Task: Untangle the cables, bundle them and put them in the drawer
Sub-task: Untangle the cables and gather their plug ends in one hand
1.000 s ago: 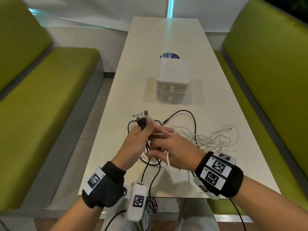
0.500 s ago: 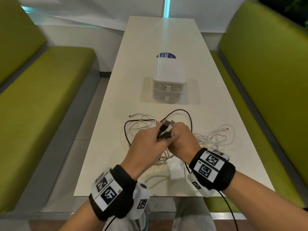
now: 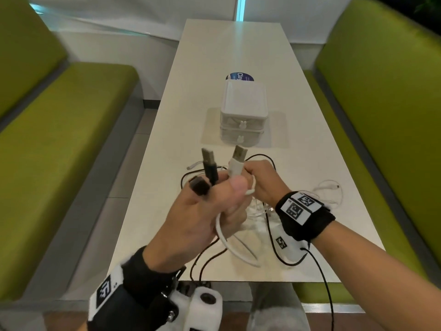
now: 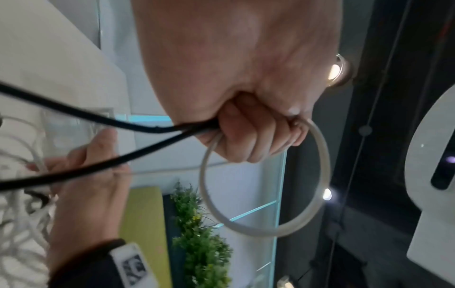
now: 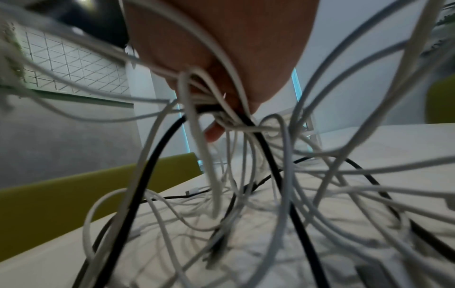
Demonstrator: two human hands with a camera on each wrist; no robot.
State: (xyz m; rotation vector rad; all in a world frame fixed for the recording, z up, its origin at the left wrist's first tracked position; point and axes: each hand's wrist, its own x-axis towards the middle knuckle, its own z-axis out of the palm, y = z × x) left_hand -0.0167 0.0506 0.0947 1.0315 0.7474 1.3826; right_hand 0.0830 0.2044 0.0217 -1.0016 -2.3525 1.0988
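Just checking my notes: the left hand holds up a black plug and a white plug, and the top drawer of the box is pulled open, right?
Not quite. In the head view both drawers of the box are closed. The rest holds: the left hand holds up a black plug and a white plug.

The white cable (image 3: pixel 228 242) has a smooth, slightly glossy plastic sheath; the black cable (image 3: pixel 272 237) looks matt. Both plugs (image 3: pixel 239 152) end in shiny metal. The drawer box (image 3: pixel 243 105) is matt, partly see-through white plastic. The table (image 3: pixel 214 56) is smooth with a soft sheen. The benches (image 3: pixel 71 130) look like matt green upholstery.
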